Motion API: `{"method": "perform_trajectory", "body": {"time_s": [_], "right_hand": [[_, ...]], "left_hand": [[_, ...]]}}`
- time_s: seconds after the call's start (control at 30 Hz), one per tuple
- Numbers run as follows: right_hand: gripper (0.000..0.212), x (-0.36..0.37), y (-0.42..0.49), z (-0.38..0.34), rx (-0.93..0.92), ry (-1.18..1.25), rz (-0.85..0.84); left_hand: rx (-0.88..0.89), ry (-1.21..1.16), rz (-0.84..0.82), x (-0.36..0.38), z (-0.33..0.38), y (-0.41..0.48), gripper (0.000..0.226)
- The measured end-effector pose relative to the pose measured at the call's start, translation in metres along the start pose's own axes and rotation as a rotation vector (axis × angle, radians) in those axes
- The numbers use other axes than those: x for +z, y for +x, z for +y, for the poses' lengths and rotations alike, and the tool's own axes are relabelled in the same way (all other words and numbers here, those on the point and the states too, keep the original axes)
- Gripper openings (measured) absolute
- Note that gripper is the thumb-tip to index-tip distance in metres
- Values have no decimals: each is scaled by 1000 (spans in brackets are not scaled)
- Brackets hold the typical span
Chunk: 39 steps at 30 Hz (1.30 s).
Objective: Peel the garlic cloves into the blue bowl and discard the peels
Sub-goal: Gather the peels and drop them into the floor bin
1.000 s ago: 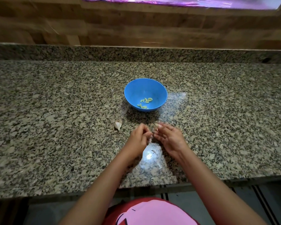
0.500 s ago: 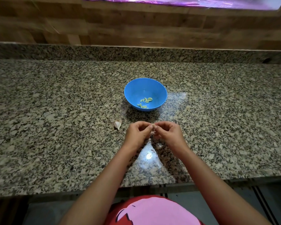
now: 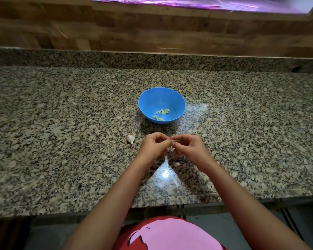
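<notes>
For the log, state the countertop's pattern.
The countertop is speckled granite, beige with black flecks; the head view shows it best.

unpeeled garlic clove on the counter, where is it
In the head view the unpeeled garlic clove lies on the granite counter, just left of the left hand and nearer the person than the blue bowl, touching neither.

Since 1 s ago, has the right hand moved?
Yes. The right hand has edged slightly toward the bowl, and its fingers, straighter before, now pinch the clove.
</notes>
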State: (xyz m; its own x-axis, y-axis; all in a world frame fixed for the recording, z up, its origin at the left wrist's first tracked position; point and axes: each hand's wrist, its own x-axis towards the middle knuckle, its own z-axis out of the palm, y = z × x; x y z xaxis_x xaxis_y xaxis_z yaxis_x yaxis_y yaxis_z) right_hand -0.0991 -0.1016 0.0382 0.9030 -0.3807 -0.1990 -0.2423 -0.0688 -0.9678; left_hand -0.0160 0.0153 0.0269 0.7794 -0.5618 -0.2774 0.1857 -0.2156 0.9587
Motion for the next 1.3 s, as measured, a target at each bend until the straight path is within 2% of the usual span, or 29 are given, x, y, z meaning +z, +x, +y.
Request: {"method": "perform_trajectory", "body": {"time_s": [0.13, 0.33, 0.43, 0.53, 0.63, 0.73, 0.9, 1.0, 1.1, 1.3], "right_hand": [[6, 7, 0, 7, -47, 117, 169], [7, 8, -1, 14, 10, 326, 297], [10, 3, -2, 15, 23, 289, 253], [10, 6, -4, 17, -8, 183, 226], [11, 13, -6, 17, -56, 161, 189], [12, 19, -6, 17, -89, 189, 199], [6, 23, -8, 20, -92, 298, 212], [9, 25, -9, 21, -65, 434, 187], [12, 25, -8, 22, 4, 608, 171], [14, 34, -2, 13, 156, 712, 200]], "left_hand": [[-47, -44, 88, 0, -1, 4, 11], [-7, 296, 209, -10, -8, 4, 10], [-11, 420, 141, -15, -14, 5, 13], [-26, 244, 59, -9, -17, 3, 21], [-20, -29, 56, -3, -12, 0, 13], [-23, -141, 73, -1, -10, 1, 7], [-216, -440, 57, 2, -5, -1, 15], [-318, -593, 35, 2, -2, -1, 18], [-298, -589, 40, 5, 0, -3, 18], [-34, -326, 186, 17, -11, -8, 9]]}}
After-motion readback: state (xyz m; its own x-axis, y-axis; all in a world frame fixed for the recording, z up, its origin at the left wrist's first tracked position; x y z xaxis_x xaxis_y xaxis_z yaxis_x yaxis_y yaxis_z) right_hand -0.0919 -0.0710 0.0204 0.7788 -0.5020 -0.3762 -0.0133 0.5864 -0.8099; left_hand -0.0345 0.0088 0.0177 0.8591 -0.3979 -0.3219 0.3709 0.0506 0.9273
